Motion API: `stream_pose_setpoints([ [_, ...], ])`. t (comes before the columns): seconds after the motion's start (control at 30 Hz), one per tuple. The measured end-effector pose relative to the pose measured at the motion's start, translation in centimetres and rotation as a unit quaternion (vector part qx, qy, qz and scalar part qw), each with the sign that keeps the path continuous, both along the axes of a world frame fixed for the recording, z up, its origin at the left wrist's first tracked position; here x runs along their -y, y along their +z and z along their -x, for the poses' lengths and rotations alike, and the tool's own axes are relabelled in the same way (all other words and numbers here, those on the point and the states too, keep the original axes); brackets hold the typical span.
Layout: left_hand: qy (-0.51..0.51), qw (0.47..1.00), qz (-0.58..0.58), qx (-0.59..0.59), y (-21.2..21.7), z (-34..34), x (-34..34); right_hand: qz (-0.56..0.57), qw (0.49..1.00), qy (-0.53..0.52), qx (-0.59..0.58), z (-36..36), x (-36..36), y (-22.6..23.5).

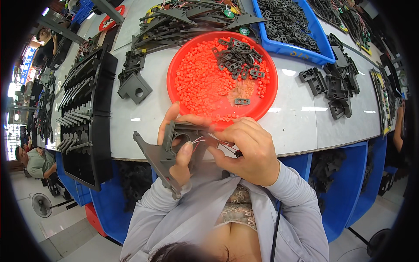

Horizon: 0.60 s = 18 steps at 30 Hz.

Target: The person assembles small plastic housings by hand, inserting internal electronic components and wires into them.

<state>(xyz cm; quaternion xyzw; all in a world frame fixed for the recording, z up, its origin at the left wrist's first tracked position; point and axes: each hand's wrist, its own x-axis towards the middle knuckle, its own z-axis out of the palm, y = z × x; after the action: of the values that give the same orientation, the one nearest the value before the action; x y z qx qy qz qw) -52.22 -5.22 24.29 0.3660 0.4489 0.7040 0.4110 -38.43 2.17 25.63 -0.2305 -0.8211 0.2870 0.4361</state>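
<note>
My left hand (182, 159) is closed around a dark grey plastic bracket (162, 162) with a long tapered arm, held tilted over the table's near edge. Thin red and white wires (199, 140) run from the bracket toward my right hand (254, 152). The thumb and fingers of that hand are pinched together on the wires; their tips are partly blurred. Just beyond both hands is a round red tray (273, 83). It holds many small orange-red plastic pieces (196, 74) and a heap of small dark two-hole clips (238, 54). One such clip (242, 101) lies apart on the tray floor.
A black slotted rack (101, 113) with grey parts stands at left, near a loose bracket (134, 88). Long brackets (174, 19) are piled behind the tray. A blue bin (301, 55) of clips and more brackets (338, 89) are at right. Blue bins (345, 192) sit below the table.
</note>
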Motion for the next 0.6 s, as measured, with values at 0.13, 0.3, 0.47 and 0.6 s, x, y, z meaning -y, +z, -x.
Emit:
stream_pose_setpoints([
  [0.13,-0.002,1.0,-0.011,-0.017,0.2,-0.08,0.07,-0.005,1.0,-0.002,0.002,-0.1,0.0,0.0],
  [0.3,-0.032,0.999,-0.011,-0.019,0.2,0.23,0.38,-0.013,1.0,-0.001,-0.004,-0.21,0.04,-0.05],
  [0.47,-0.058,0.997,-0.04,-0.021,0.24,0.1,0.35,0.012,1.0,0.002,0.0,-0.13,0.02,0.29],
  [0.6,-0.007,0.999,-0.006,-0.035,0.27,-0.23,0.41,0.03,1.0,0.007,0.006,-0.11,0.02,0.24],
])
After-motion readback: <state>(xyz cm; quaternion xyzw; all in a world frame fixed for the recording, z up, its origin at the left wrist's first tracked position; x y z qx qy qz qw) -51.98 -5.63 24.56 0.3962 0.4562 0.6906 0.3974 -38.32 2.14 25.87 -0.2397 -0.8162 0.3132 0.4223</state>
